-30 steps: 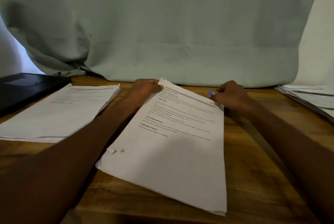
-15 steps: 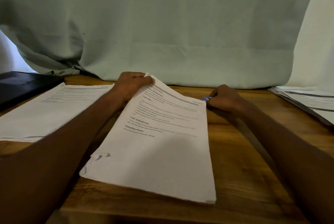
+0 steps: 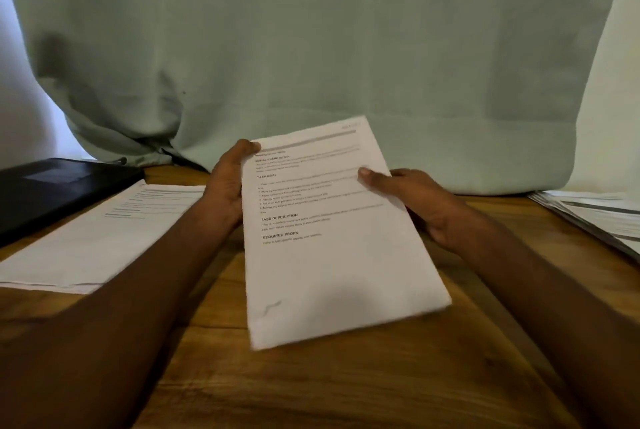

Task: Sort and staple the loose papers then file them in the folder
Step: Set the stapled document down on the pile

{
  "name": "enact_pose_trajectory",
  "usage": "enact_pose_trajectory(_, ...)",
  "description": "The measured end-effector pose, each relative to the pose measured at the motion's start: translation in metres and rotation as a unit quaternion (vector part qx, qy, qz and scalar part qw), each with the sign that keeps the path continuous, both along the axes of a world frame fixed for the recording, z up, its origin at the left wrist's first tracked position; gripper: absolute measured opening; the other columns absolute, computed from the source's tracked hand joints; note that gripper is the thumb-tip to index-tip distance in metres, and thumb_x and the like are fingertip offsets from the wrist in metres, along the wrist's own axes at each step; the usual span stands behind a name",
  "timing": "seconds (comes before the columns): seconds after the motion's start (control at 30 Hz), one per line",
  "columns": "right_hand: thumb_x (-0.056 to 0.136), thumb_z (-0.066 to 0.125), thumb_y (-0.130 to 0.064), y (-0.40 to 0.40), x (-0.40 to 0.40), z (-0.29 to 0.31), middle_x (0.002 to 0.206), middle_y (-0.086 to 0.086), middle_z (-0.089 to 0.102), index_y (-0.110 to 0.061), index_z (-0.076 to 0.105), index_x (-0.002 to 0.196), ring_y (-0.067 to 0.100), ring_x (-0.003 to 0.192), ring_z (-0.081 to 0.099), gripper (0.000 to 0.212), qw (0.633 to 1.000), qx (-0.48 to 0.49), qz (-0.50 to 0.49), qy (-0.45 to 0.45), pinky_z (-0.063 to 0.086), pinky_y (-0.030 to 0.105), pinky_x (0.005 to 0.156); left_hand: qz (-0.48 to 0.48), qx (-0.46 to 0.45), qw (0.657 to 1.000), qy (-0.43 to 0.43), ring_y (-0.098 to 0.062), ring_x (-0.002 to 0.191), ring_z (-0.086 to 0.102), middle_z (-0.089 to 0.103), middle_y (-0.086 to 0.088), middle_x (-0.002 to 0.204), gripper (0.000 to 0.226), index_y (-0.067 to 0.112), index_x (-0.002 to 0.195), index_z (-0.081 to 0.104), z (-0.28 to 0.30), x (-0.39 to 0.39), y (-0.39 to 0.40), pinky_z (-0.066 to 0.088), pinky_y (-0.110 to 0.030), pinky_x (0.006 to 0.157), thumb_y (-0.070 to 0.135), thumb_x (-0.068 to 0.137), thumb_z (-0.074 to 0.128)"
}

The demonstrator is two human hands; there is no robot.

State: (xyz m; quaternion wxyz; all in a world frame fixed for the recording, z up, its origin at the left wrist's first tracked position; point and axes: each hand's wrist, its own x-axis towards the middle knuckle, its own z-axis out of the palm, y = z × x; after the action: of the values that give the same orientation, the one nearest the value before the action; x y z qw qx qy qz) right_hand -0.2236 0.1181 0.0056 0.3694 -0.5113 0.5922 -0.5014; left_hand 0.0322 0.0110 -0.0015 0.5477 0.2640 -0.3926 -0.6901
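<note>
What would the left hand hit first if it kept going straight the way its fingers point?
Probably the green cloth backdrop. The left hand, gripping the paper bundle, points away from the person, with only bare table visible between; depth is unclear.

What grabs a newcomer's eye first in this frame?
The printed paper bundle, held up at centre over the wooden table by the left hand and right hand on its side edges. Next, the flat paper stack at left, with a black folder behind it.

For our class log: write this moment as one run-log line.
left hand: grips paper bundle | right hand: grips bundle | bundle: held above table
</note>
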Motion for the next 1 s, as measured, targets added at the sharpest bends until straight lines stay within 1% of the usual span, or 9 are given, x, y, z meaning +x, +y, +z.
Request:
enact_pose_trajectory(0.07,0.086,0.080,-0.029,0.001,0.001,-0.007,0.110,0.012,0.076,-0.004,0.070,0.121,0.034,0.101,0.074,0.045,0.995,0.026,0.057,-0.083,0.057,0.049,0.095,0.005,0.007,1.000,0.018,-0.028,0.075,0.074,0.075,-0.013,0.098,0.023,0.010,0.111,0.063,-0.001,-0.001,0.000,0.061,-0.040,0.061,0.026,0.094,0.067)
enact_pose_trajectory(0.13,0.089,0.078,-0.024,-0.005,0.003,-0.015,0.111,0.013,0.076,-0.004,0.070,0.121,0.037,0.103,0.073,0.039,0.991,0.019,0.037,-0.128,0.054,0.054,0.098,-0.002,0.003,1.000,-0.006,-0.029,0.082,0.076,0.076,-0.012,0.104,0.028,0.011,0.115,0.068,-0.001,-0.002,0.003,0.062,-0.041,0.064,0.031,0.095,0.068)
enact_pose_trajectory(0.3,0.094,0.071,-0.031,-0.013,0.007,-0.025,0.115,0.012,0.075,-0.012,0.069,0.124,0.037,0.103,0.073,0.035,0.971,-0.014,-0.031,-0.238,0.055,0.059,0.095,-0.073,-0.054,0.973,-0.211,-0.032,0.103,0.074,0.075,-0.014,0.116,0.034,0.009,0.121,0.070,0.006,-0.007,0.021,0.060,-0.042,0.088,0.026,0.091,0.073)
enact_pose_trajectory(0.37,0.095,0.070,-0.034,-0.012,0.007,-0.026,0.116,0.011,0.075,-0.016,0.070,0.122,0.036,0.103,0.073,0.033,0.965,-0.012,-0.038,-0.258,0.056,0.058,0.093,-0.011,-0.118,0.946,-0.303,-0.023,0.090,0.077,0.078,-0.007,0.108,0.026,0.011,0.114,0.073,0.009,-0.011,0.027,0.062,-0.034,0.077,0.019,0.089,0.077)
enact_pose_trajectory(0.47,0.097,0.068,-0.031,-0.007,0.014,-0.024,0.114,0.010,0.076,-0.017,0.068,0.124,0.033,0.106,0.072,0.031,0.972,-0.007,0.000,-0.236,0.055,0.056,0.096,0.100,-0.164,0.928,-0.318,-0.017,0.082,0.076,0.079,0.002,0.097,0.020,0.015,0.108,0.076,0.011,-0.004,0.034,0.060,-0.029,0.067,0.020,0.089,0.079)
enact_pose_trajectory(0.7,0.094,0.072,-0.013,0.004,0.080,-0.018,0.108,0.004,0.078,-0.013,0.072,0.118,0.023,0.093,0.076,0.024,0.988,-0.052,-0.009,-0.148,0.062,0.036,0.075,0.170,-0.123,0.920,-0.331,-0.034,0.099,0.074,0.078,-0.010,0.103,0.020,0.009,0.109,0.073,-0.003,0.082,0.047,0.056,-0.054,0.098,0.014,0.091,0.076)
enact_pose_trajectory(0.8,0.096,0.069,-0.009,-0.001,0.132,-0.011,0.108,0.004,0.076,-0.011,0.070,0.115,0.023,0.091,0.074,0.019,0.988,-0.037,-0.001,-0.149,0.061,0.032,0.068,0.208,-0.095,0.918,-0.325,-0.029,0.087,0.074,0.077,-0.015,0.105,0.022,0.006,0.111,0.073,0.003,0.129,0.053,0.062,-0.039,0.080,0.010,0.089,0.076)
enact_pose_trajectory(0.87,0.097,0.067,-0.007,-0.012,0.158,-0.006,0.104,0.004,0.073,-0.010,0.068,0.111,0.022,0.087,0.072,0.015,0.986,-0.016,-0.014,-0.163,0.060,0.032,0.065,0.239,-0.095,0.906,-0.336,-0.021,0.081,0.071,0.076,-0.013,0.106,0.025,0.008,0.112,0.073,0.008,0.153,0.055,0.054,-0.024,0.061,0.013,0.088,0.078)
enact_pose_trajectory(1.0,0.095,0.067,-0.005,-0.044,0.212,-0.014,0.110,0.008,0.072,-0.005,0.067,0.119,0.024,0.083,0.070,0.024,0.984,0.024,-0.038,-0.170,0.061,0.035,0.067,0.351,-0.165,0.845,-0.369,-0.016,0.088,0.071,0.074,-0.002,0.103,0.021,0.019,0.113,0.073,-0.001,0.205,0.064,0.059,-0.030,0.065,0.022,0.092,0.074)
